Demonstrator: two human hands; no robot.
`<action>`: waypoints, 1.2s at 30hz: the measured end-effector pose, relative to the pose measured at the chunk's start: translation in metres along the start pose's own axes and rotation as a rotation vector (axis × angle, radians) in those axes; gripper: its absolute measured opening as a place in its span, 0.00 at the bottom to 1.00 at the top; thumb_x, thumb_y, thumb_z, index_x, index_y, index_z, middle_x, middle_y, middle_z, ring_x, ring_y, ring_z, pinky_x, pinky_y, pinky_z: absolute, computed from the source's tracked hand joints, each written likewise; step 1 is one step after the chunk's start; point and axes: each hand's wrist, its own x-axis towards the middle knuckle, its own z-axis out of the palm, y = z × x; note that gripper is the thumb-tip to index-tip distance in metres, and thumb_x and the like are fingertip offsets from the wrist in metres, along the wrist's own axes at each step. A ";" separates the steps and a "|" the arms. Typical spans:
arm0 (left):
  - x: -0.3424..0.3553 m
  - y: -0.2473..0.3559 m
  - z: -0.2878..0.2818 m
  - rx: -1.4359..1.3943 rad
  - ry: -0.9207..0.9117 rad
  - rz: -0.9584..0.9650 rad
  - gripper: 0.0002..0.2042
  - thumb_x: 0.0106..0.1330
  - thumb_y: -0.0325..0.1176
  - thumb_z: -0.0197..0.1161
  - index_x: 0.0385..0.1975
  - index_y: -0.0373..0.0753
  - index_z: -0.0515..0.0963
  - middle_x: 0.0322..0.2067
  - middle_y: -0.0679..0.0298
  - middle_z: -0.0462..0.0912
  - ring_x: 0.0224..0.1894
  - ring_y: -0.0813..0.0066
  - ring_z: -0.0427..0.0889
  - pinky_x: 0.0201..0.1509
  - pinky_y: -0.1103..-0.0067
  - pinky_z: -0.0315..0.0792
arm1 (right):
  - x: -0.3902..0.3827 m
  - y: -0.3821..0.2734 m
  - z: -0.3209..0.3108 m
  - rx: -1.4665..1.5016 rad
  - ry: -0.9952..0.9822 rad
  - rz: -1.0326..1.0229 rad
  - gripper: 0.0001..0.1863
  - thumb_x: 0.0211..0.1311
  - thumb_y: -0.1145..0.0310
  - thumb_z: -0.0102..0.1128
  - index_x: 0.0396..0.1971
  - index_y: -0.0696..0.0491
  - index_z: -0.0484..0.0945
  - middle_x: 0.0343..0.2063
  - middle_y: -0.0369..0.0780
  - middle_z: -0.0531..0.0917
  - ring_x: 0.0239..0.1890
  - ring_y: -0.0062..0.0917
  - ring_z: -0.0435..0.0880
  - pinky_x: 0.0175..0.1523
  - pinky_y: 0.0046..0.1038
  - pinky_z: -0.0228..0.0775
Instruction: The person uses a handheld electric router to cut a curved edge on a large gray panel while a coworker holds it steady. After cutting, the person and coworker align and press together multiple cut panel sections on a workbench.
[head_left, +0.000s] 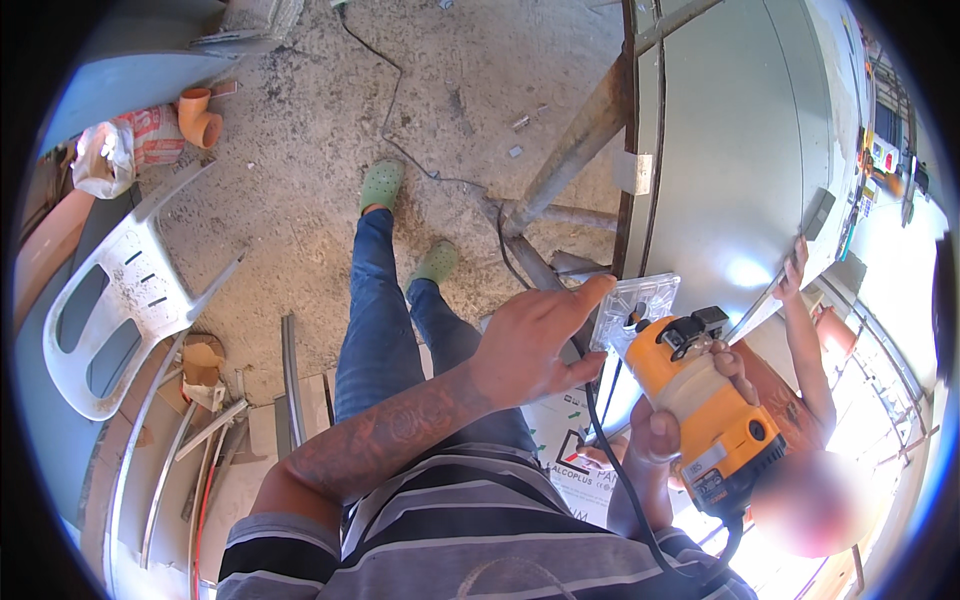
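A yellow trim router [725, 440] with a clear plastic base [640, 300] is held tilted in front of me, at the edge of a large grey-green sheet panel [735, 130]. My right hand [660, 432] is wrapped round the router's body, thumb on the near side and fingertips over the top. My left hand [535, 345] is at the clear base, index finger and thumb spread apart by its edge; whether it presses on the base is hard to see. From the router's rear end a black cord [640, 515] loops down past my right forearm.
At right a co-worker's hand [792, 272] rests on the panel's edge. A rusty metal trestle [570, 140] supports the panel. On the left are a white plastic chair [125, 300], an orange pipe elbow [200, 118] and metal strips [290, 380]. A cable [400, 75] crosses the concrete floor.
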 end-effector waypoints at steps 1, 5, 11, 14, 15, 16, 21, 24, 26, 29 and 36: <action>0.001 0.000 0.000 0.002 0.006 0.008 0.43 0.52 0.34 0.81 0.72 0.37 0.71 0.31 0.61 0.77 0.33 0.61 0.82 0.40 0.66 0.77 | 0.001 0.001 -0.001 -0.010 0.003 -0.007 0.56 0.49 0.56 0.91 0.74 0.43 0.60 0.61 0.44 0.76 0.68 0.37 0.74 0.78 0.41 0.63; 0.004 0.000 -0.003 0.000 -0.002 0.013 0.43 0.52 0.34 0.81 0.72 0.36 0.71 0.31 0.61 0.77 0.33 0.61 0.82 0.41 0.66 0.78 | 0.002 0.003 0.002 -0.005 0.040 -0.003 0.57 0.48 0.55 0.91 0.74 0.44 0.60 0.61 0.44 0.76 0.68 0.37 0.74 0.78 0.41 0.62; 0.007 0.000 -0.005 0.009 0.000 0.017 0.43 0.52 0.35 0.81 0.72 0.35 0.71 0.31 0.61 0.77 0.33 0.62 0.81 0.40 0.66 0.77 | 0.013 0.004 -0.001 0.000 -0.136 -0.063 0.47 0.58 0.61 0.83 0.73 0.47 0.62 0.67 0.43 0.74 0.74 0.38 0.69 0.80 0.47 0.65; 0.010 0.000 -0.006 0.008 0.001 0.017 0.44 0.52 0.35 0.82 0.72 0.35 0.71 0.31 0.61 0.78 0.33 0.62 0.82 0.40 0.66 0.77 | 0.014 0.006 0.004 0.015 -0.093 -0.063 0.47 0.59 0.61 0.82 0.74 0.48 0.62 0.67 0.42 0.74 0.74 0.39 0.70 0.79 0.47 0.66; 0.011 0.000 -0.007 0.010 0.001 0.022 0.44 0.52 0.35 0.82 0.72 0.35 0.71 0.32 0.60 0.78 0.33 0.62 0.82 0.40 0.66 0.77 | 0.014 0.006 0.002 0.003 -0.098 -0.060 0.47 0.59 0.61 0.83 0.74 0.47 0.62 0.67 0.42 0.74 0.74 0.39 0.70 0.79 0.47 0.66; 0.011 0.000 -0.008 0.011 0.003 0.026 0.44 0.52 0.35 0.82 0.72 0.35 0.71 0.32 0.60 0.78 0.33 0.62 0.82 0.40 0.66 0.78 | 0.015 0.007 -0.001 -0.008 -0.105 -0.058 0.47 0.59 0.61 0.83 0.74 0.47 0.62 0.67 0.42 0.74 0.74 0.38 0.70 0.79 0.47 0.66; 0.014 -0.001 -0.010 0.023 0.010 0.036 0.44 0.52 0.34 0.82 0.72 0.35 0.70 0.34 0.59 0.80 0.34 0.61 0.82 0.42 0.67 0.79 | 0.018 0.005 0.001 -0.027 -0.104 -0.048 0.48 0.59 0.59 0.83 0.74 0.48 0.61 0.68 0.42 0.74 0.74 0.39 0.70 0.80 0.47 0.65; 0.016 0.000 -0.012 0.028 -0.008 0.021 0.44 0.52 0.35 0.81 0.72 0.35 0.70 0.36 0.58 0.81 0.35 0.61 0.83 0.42 0.66 0.79 | 0.021 0.009 0.005 -0.014 -0.089 -0.065 0.48 0.59 0.57 0.82 0.73 0.49 0.61 0.68 0.43 0.74 0.74 0.39 0.70 0.79 0.46 0.65; 0.017 0.001 -0.014 0.036 -0.015 0.014 0.44 0.52 0.35 0.81 0.73 0.35 0.70 0.38 0.58 0.82 0.35 0.61 0.83 0.42 0.66 0.79 | 0.023 0.006 0.012 -0.018 -0.060 -0.047 0.49 0.59 0.56 0.83 0.73 0.49 0.60 0.67 0.43 0.74 0.73 0.39 0.70 0.79 0.46 0.65; 0.021 0.001 -0.017 0.040 -0.012 0.015 0.44 0.52 0.35 0.81 0.72 0.34 0.71 0.40 0.57 0.83 0.36 0.61 0.83 0.43 0.66 0.79 | 0.023 0.002 0.017 -0.045 0.021 0.008 0.55 0.53 0.53 0.88 0.75 0.45 0.58 0.62 0.43 0.75 0.69 0.39 0.72 0.78 0.44 0.63; 0.025 -0.001 -0.019 0.028 0.003 0.023 0.44 0.52 0.35 0.81 0.72 0.34 0.71 0.40 0.57 0.84 0.35 0.61 0.83 0.42 0.67 0.79 | 0.030 0.001 0.017 -0.070 -0.018 -0.006 0.54 0.55 0.54 0.87 0.75 0.46 0.58 0.63 0.44 0.74 0.70 0.39 0.71 0.79 0.43 0.62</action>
